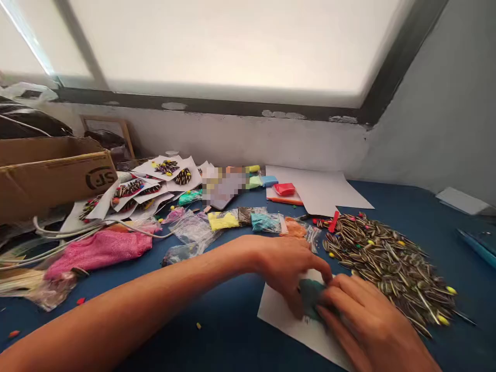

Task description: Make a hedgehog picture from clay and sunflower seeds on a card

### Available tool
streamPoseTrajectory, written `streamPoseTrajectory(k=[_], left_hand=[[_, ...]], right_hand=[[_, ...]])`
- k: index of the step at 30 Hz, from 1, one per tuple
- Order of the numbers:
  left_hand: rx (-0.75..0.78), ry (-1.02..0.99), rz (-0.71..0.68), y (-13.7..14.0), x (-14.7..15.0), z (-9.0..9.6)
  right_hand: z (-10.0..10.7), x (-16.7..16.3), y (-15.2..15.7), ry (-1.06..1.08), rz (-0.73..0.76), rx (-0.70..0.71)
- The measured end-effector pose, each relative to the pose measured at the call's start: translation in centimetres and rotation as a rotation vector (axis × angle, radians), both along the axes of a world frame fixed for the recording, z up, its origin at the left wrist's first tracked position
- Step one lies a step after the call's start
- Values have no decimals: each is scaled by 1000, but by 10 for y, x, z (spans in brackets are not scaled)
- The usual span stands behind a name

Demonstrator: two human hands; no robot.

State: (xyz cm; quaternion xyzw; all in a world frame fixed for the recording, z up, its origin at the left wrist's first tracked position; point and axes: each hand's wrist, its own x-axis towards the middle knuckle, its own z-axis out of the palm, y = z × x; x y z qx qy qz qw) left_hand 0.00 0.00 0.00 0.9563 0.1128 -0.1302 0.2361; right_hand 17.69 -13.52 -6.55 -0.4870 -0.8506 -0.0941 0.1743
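Observation:
A flattened teal clay-like piece [310,297] rests on a sheet of white paper [277,310] in front of me. My left hand [284,263] curves over it from the left, thumb and fingers around its edge. From the right, my right hand [364,315] has its bent fingers pressed to the piece's right side. Both sets of fingertips are partly hidden and slightly blurred. Close to the right hand lies a large pile of striped sunflower seeds [391,258], dotted with small yellow, red and green bits.
Small bags of coloured clay, yellow [223,220] and teal [265,222] among them, line the table behind my hands. A pink cloth [103,250], white cables and a cardboard box [58,178] are at left. Seed-covered papers [149,188] are stacked near blank sheets [321,188].

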Motion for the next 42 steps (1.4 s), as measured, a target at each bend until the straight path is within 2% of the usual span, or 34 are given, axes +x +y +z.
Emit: streamPoseTrajectory(k=[7, 12, 20, 25, 32, 42], left_hand=[[-5, 10, -2, -1, -2, 1], [-13, -5, -14, 1, -1, -1], [-9, -5, -7, 0, -2, -1], [-5, -12, -18, 0, 0, -2], [7, -26, -26, 1, -1, -2], [7, -35, -22, 0, -1, -1]], right_hand=[[11, -3, 2, 24, 11, -40], [21, 3, 4, 59, 9, 76], [14, 4, 2, 8, 29, -39], [17, 4, 1, 21, 40, -87], [15, 2, 2, 95, 47, 18], [8, -2, 6, 74, 97, -14]])
